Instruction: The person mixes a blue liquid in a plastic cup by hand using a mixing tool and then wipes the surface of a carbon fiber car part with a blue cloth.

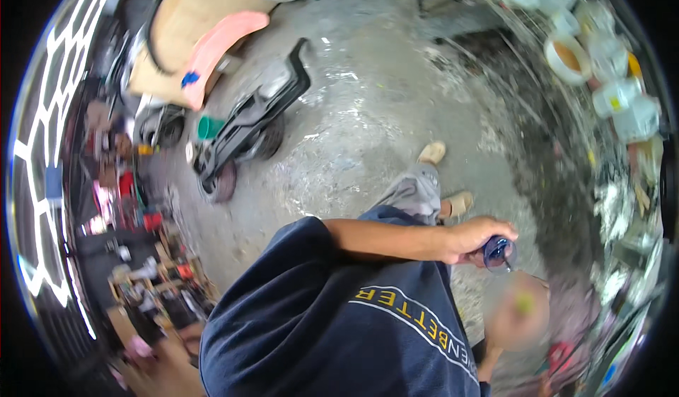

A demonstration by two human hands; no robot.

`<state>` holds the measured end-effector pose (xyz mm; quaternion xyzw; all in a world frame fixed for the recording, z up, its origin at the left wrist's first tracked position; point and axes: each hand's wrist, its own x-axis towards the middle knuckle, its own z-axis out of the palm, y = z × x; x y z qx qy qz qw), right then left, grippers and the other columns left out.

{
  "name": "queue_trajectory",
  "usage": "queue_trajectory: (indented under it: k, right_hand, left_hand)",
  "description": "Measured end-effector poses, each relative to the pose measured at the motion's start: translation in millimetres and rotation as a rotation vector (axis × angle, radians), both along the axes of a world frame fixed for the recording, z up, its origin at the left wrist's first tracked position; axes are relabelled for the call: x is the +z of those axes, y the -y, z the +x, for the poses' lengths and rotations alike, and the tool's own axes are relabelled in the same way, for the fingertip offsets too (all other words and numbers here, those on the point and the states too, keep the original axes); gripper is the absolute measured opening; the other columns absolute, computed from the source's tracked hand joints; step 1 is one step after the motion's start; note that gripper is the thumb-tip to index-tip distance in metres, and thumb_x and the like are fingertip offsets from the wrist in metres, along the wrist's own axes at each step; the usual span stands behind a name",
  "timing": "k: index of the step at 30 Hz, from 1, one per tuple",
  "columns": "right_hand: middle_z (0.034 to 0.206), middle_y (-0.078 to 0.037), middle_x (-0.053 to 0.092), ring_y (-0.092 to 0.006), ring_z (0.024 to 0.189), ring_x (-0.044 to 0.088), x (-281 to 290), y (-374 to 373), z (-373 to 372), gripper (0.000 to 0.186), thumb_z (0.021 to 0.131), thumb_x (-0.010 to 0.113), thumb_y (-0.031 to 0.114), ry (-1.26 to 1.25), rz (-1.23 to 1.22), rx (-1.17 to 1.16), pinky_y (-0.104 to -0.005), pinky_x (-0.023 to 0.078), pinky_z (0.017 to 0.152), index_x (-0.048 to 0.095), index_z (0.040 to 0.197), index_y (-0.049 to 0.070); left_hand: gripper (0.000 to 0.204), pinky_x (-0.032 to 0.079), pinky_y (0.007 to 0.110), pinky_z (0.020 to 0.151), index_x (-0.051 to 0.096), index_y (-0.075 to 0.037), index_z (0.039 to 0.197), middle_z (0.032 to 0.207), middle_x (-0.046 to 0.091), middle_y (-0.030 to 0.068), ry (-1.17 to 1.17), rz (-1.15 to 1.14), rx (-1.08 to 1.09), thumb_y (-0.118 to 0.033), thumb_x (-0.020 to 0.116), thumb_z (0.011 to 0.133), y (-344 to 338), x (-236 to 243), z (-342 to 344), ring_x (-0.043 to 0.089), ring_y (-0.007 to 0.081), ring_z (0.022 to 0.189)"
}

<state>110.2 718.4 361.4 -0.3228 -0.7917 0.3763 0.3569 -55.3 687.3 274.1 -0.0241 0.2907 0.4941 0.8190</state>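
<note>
My left hand [477, 238] is wrapped round a see-through blue-purple cup [499, 253] at the right, with my bare forearm reaching across my dark shirt. Inside the cup, a thin dark stick-like piece slants toward my right hand [518, 319]. That hand is just below the cup, its forearm rising from the lower edge. A round smear covers its fingers and a yellow-green spot at its middle, so I cannot tell how it grips. My feet in light shoes [461, 204] stand on the concrete floor under the cup.
A long black vehicle part [258, 117] lies at the far left, near a green bucket [210, 127]. Behind it, a coral-pink panel [223, 43] rests on tan board. Plastic jugs [610, 56] crowd the far right. Assorted clutter [159, 284] fills the left side.
</note>
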Motion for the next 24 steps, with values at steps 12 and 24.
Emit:
queue_trajectory:
  k: [12, 24]
  right_hand:
    - [0.093, -0.014, 0.058, -0.0236, 0.084, 0.055, 14.2, 49.4, -94.1, 0.012, 0.092, 0.058, 0.007, -0.021, 0.057, 0.287, -0.034, 0.045, 0.075, 0.057, 0.1, -0.001]
    - [0.091, -0.014, 0.065, -0.0239, 0.083, 0.059, 13.0, 267.9, -241.5, 0.014, 0.086, 0.066, 0.003, 0.03, -0.06, 0.792, -0.0313, 0.047, 0.075, 0.06, 0.098, 0.001]
  left_hand:
    - [0.022, 0.022, 0.025, 0.038, 0.053, -0.016, 0.08, 0.062, 0.05, -0.0022, 0.163, 0.287, 0.438, -0.035, 0.058, 0.09, 85.7, -2.1, -54.3, 0.033, 0.0071, 0.04]
    - [0.015, 0.027, 0.024, 0.039, 0.057, -0.015, 0.087, 0.067, 0.056, 0.0, -0.02, 0.049, 1.077, -0.029, 0.056, 0.092, 380.5, 9.5, -150.7, 0.04, 0.0092, 0.042]
